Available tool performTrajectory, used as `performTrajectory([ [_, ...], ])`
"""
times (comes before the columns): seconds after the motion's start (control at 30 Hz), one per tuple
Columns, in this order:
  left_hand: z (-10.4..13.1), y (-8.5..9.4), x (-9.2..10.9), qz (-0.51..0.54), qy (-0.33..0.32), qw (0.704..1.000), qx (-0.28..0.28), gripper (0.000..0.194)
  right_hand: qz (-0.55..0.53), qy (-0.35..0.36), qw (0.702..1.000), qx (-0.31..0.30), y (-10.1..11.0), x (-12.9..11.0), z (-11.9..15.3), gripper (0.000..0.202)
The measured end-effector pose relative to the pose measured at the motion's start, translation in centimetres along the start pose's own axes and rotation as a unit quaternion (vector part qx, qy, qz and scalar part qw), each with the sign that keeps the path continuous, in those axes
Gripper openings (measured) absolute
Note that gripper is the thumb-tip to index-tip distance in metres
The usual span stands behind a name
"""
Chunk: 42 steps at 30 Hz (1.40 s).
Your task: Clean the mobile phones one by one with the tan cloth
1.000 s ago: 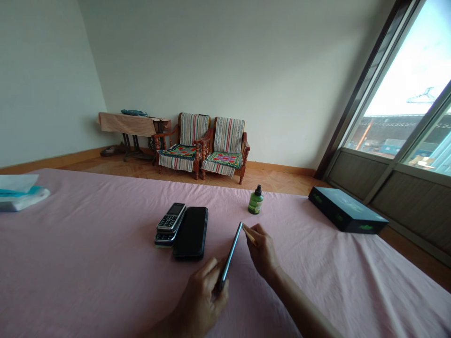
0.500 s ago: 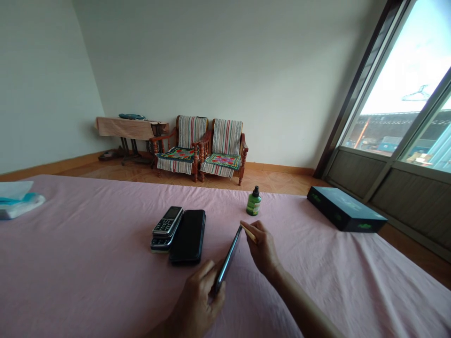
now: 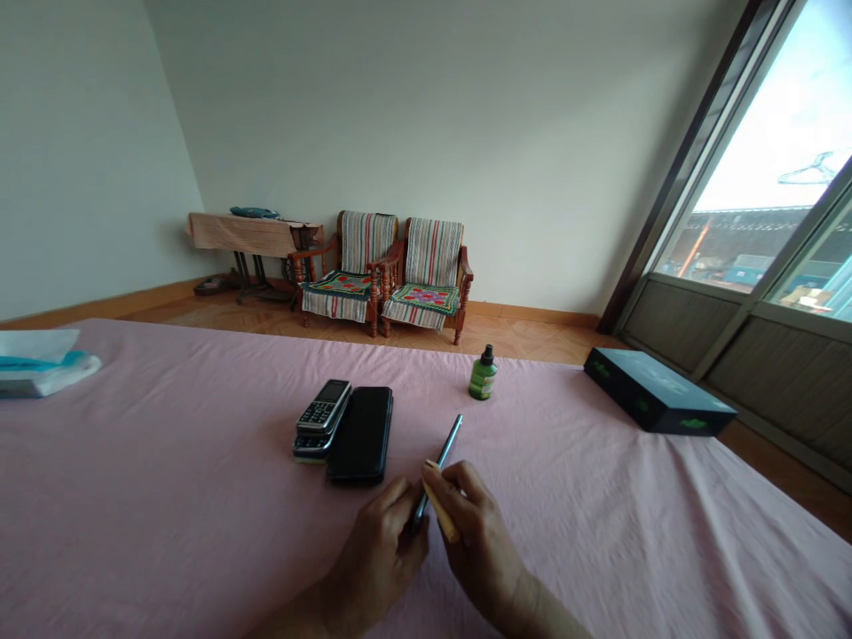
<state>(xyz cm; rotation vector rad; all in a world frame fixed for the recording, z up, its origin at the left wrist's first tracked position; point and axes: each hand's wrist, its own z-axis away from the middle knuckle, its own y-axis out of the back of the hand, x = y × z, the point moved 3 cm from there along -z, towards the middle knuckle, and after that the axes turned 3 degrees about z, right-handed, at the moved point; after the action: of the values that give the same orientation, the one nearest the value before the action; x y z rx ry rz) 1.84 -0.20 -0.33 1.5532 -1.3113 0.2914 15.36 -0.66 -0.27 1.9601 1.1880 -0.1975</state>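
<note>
My left hand (image 3: 376, 555) is closed round the lower end of a thin smartphone (image 3: 452, 437), which stands on edge so that only its narrow side shows. My right hand (image 3: 485, 543) pinches a short, pale yellow tool with a thick handle (image 3: 442, 513); its tip lies against or close to the phone's edge, near my left fingers. Left of the phone, a black phone or flip case (image 3: 361, 435) rests flat on the pink cloth. Beside it a silver and black keypad phone (image 3: 324, 408) lies on top of another keypad phone (image 3: 312, 446).
A green bottle with a black cap (image 3: 483, 374) stands beyond my hands. On the right lies a black box (image 3: 658, 390), on the left a tissue pack (image 3: 50, 377). Two wooden armchairs (image 3: 426, 284) and a cloth-covered table (image 3: 240, 233) stand by the wall.
My right hand has moved down the phone's edge with the yellow tool, from its far end to near my left hand. The camera view has shifted slightly.
</note>
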Motion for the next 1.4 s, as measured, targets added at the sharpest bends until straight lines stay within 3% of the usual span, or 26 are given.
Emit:
performTrajectory([
  [0.13, 0.1, 0.2, 0.1, 0.048, -0.01, 0.999, -0.006, 0.01, -0.004, 0.016, 1.0, -0.021, -0.3, -1.8, 0.8, 0.043],
  [0.33, 0.3, 0.2, -0.2, 0.038, -0.004, 0.999, -0.005, 0.019, 0.02, 0.059, 0.998, -0.017, 0.1, -2.9, 1.1, 0.047],
  [0.43, 0.2, 0.1, 0.1, 0.013, -0.003, 1.0, -0.001, 0.011, 0.036, 0.036, 0.999, 0.006, 0.4, -1.6, 0.7, 0.043],
  [0.6, 0.1, 0.4, 0.6, -0.044, -0.026, 0.999, -0.019, 0.026, 0.061, -0.028, 0.996, 0.063, 1.5, 3.4, -1.0, 0.04],
  [0.77, -0.3, 1.6, 0.5, -0.065, -0.047, 0.995, -0.054, 0.024, 0.055, -0.113, 0.987, 0.103, 2.8, 6.7, -2.2, 0.035],
  [0.87, -0.7, 2.4, 0.4, -0.069, -0.058, 0.993, -0.072, 0.032, 0.015, -0.168, 0.978, 0.123, 3.1, 7.2, -2.1, 0.032],
  [1.03, -0.9, 2.7, 0.1, -0.108, -0.102, 0.989, -0.013, 0.059, -0.087, -0.238, 0.958, 0.135, 3.0, 8.0, -1.7, 0.035],
  [1.2, -0.5, 2.3, -0.7, -0.187, -0.17, 0.967, 0.012, 0.051, -0.117, -0.243, 0.953, 0.14, 2.6, 8.3, -2.0, 0.035],
  [1.4, -0.6, 2.6, -1.4, -0.206, -0.172, 0.963, 0.035, 0.048, -0.113, -0.231, 0.957, 0.131, 2.4, 7.2, -2.2, 0.035],
])
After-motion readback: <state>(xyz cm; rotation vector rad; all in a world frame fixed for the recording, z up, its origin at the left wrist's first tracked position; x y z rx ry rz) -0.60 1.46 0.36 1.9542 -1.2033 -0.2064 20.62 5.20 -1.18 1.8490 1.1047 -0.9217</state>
